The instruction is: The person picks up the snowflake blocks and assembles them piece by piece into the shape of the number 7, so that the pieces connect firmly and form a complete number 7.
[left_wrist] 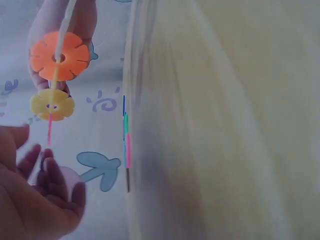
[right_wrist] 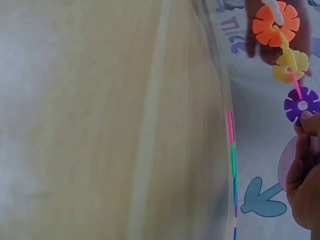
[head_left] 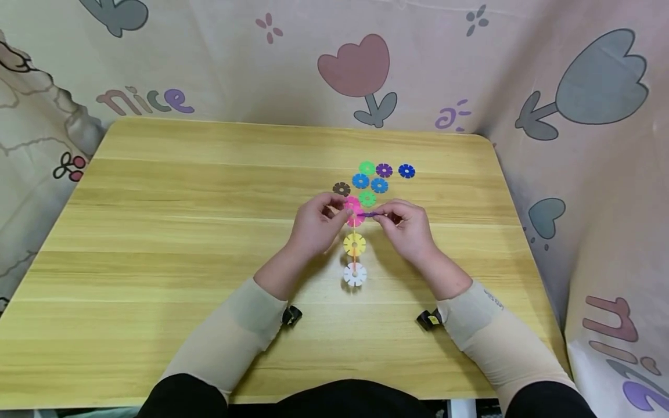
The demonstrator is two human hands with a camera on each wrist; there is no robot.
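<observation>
Purple disc (right_wrist: 291, 104), slotted plastic-looking, is pinched in the right hand (head_left: 409, 231), edge meeting the pink disc (head_left: 358, 222); can't tell if it's seated in the slot. Left hand (head_left: 316, 225) is at pink's left edge, fingers bent; can't tell if it grips or only touches.

Pink is the far part of a chain running toward the near side, right of table centre, between both forearms. Near to far: white disc (head_left: 348, 276), orange disc (left_wrist: 76, 56), yellow disc (head_left: 348, 247), a second yellow disc (right_wrist: 286, 48), pink. Neighbours sit crosswise.

Loose discs on the table (head_left: 183, 203), far side of the hands: brown (head_left: 337, 190) at left, a second pink, two green, two light blue, one more purple, dark blue (head_left: 412, 171) farthest right. Printed cloth (head_left: 235, 75) hangs behind.
</observation>
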